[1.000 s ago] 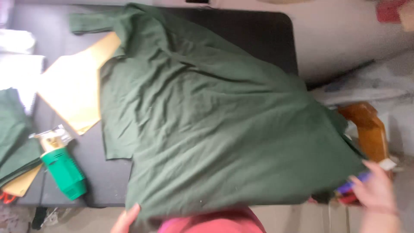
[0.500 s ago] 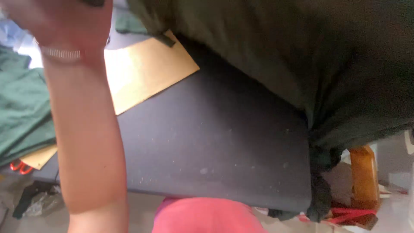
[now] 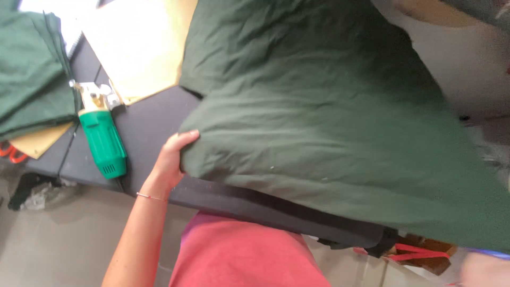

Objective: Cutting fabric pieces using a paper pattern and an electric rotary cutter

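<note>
Green cloth (image 3: 329, 127), left hand (image 3: 172, 159) gripping edge

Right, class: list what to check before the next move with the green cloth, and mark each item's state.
1. Left hand grips the corner of the green cloth: ok.
2. Right hand holds the cloth: cannot tell, blurred at the frame edge.
3. Cloth lies flat on the table: not ok, creased and hanging past the near edge.
4. Green power tool lies apart from the cloth: ok.
5. Brown paper pattern uncovered: not ok, the cloth covers its right part.
</note>
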